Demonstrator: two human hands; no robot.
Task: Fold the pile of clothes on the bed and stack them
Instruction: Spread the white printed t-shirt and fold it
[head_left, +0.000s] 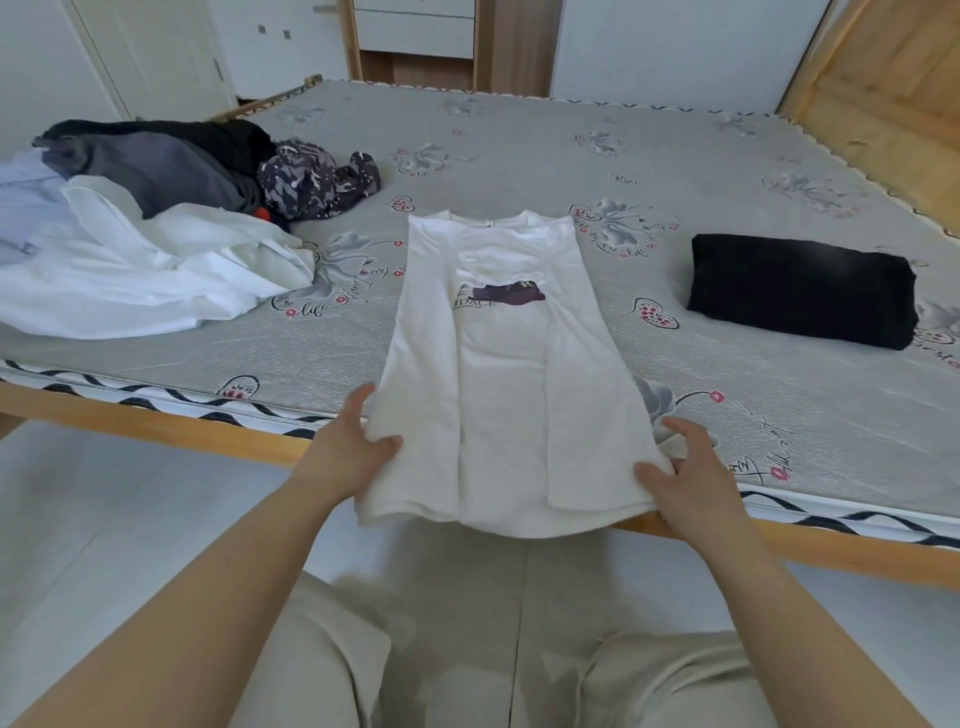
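Bed (675, 171) bears white shirt (498, 374), both hands gripping its hem.

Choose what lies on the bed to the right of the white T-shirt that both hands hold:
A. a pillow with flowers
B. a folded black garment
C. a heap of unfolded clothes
B: the folded black garment lies alone right of the white T-shirt; the unfolded heap is left.
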